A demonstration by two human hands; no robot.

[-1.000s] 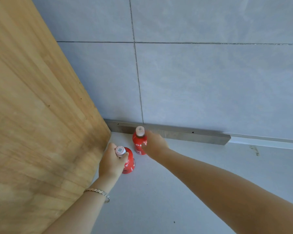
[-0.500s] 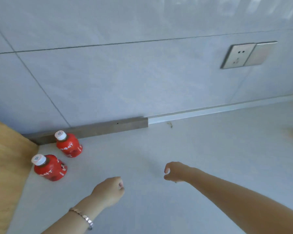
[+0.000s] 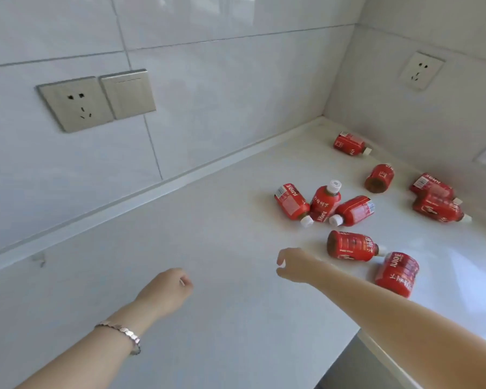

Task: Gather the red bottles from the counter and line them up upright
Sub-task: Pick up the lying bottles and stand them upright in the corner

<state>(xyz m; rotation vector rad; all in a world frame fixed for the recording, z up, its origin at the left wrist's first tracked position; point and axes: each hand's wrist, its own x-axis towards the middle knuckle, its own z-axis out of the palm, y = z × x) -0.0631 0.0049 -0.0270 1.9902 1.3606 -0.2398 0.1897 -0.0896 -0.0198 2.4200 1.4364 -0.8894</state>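
Red bottles (image 3: 351, 246): nine, tumbled loose at the right end of the counter (image 3: 208, 248) (none yet in line). Left hand (image 3: 167, 290), right hand (image 3: 295, 265): empty, fingers loosely curled; right nearest, apparently poised to collect.

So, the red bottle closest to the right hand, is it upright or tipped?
Tipped: the bottle lies on its side, cap pointing right.

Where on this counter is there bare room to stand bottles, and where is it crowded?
Free: the wide counter stretch between the wall ledge and the left hand, left of the three clustered red bottles; also the patch between that hand and the right hand. Crowded: the right end toward the corner, strewn with more bottles.
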